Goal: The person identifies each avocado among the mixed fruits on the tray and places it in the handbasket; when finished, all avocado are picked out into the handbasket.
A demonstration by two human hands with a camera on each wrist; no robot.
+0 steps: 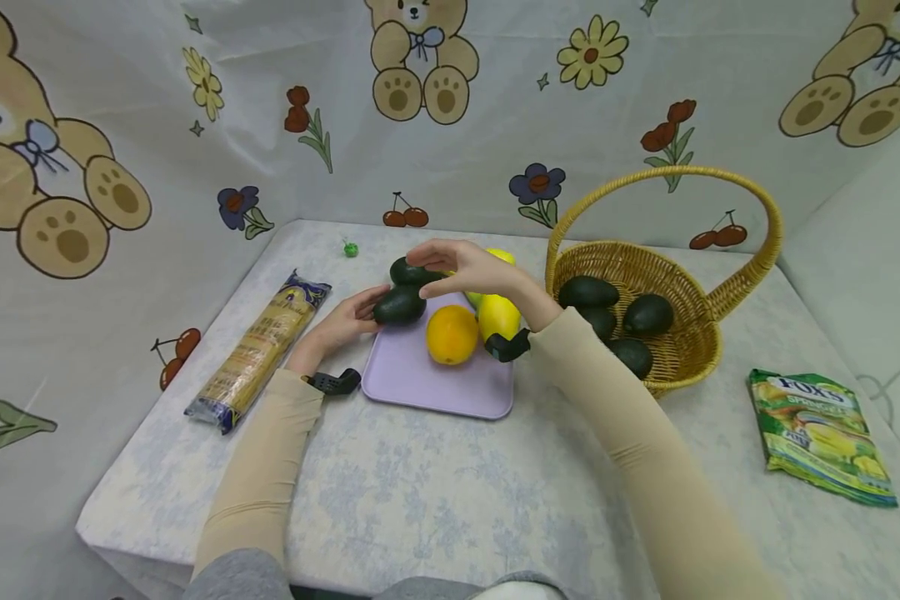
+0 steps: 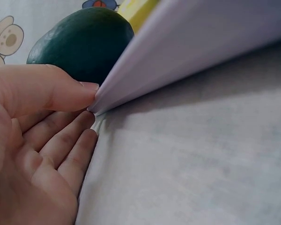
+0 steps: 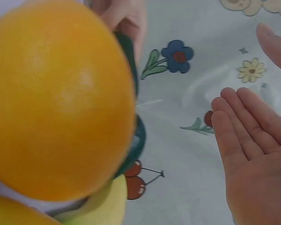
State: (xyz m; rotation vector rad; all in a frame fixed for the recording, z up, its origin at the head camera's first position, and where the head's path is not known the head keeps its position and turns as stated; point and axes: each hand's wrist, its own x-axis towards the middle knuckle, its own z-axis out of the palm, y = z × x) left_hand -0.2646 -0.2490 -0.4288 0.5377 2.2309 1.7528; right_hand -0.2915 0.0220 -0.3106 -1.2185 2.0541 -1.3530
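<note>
A lilac tray (image 1: 435, 393) lies on the table with two dark green avocados (image 1: 400, 307) at its left, an orange (image 1: 452, 335) in the middle and yellow fruits (image 1: 499, 317) at its right. My left hand (image 1: 341, 323) is at the tray's left edge beside the nearer avocado. In the left wrist view, its thumb (image 2: 61, 91) and fingertips pinch the tray rim. Above the back of the tray hovers my right hand (image 1: 474, 268), holding nothing, and it partly hides the farther avocado and the yellow fruits. Its fingers (image 3: 246, 124) are extended in the right wrist view.
A wicker basket (image 1: 708, 354) with a tall handle stands right of the tray and holds several avocados (image 1: 648, 315). A pasta pack (image 1: 262, 350) lies at the left. A green Fox's candy bag (image 1: 821, 437) lies far right. A small green object (image 1: 351, 249) sits behind.
</note>
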